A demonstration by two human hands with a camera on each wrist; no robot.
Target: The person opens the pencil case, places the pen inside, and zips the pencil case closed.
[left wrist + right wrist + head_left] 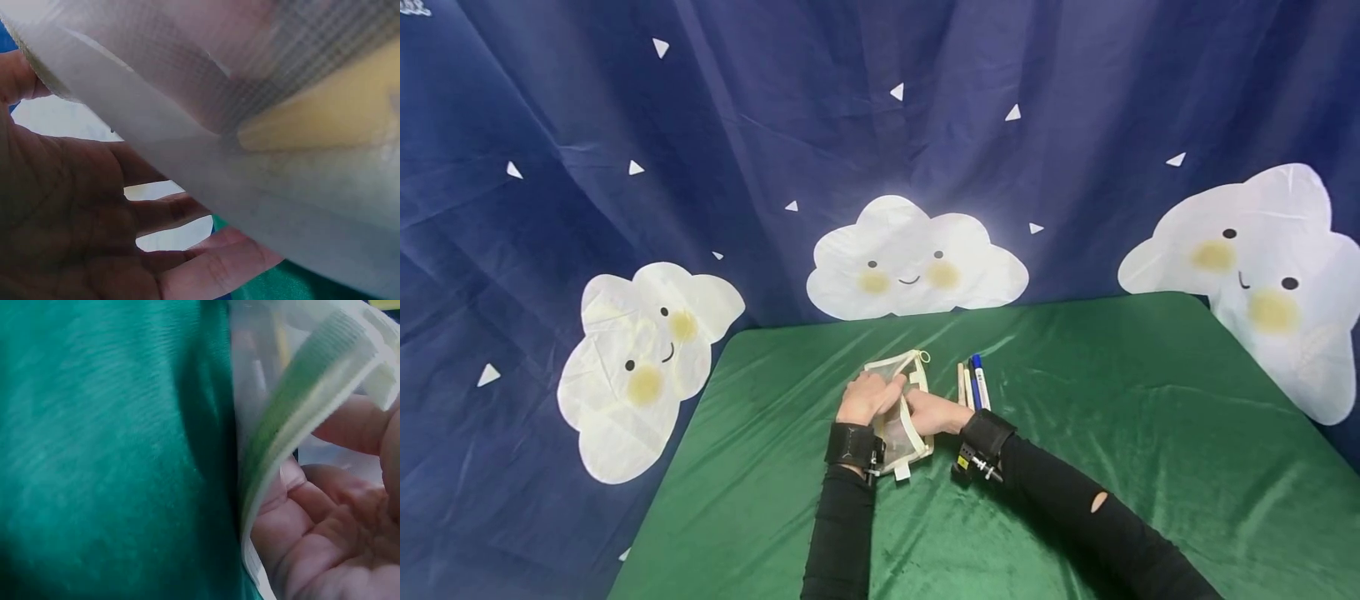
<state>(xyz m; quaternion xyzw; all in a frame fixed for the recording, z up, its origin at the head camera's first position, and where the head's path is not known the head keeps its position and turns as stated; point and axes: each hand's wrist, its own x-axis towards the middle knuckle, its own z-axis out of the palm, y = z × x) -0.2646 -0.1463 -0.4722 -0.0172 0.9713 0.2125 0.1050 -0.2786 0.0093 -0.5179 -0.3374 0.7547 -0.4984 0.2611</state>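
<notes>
Left hand (867, 398) grips a see-through pouch (895, 437) from its left side on a green cloth (760, 500), while the right hand (934, 412) reaches into the opening; whether its fingers grasp anything cannot be told. Pens (981, 387) lie just right of the pouch; a blue curtain (820, 125) with smiling clouds (913, 292) hangs on the far side.

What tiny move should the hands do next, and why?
Maybe ease the right hand out of the zippered mesh pouch: its fingers seem to reach inside, the left hand grips the pouch, and a blue-capped marker lies outside.
</notes>
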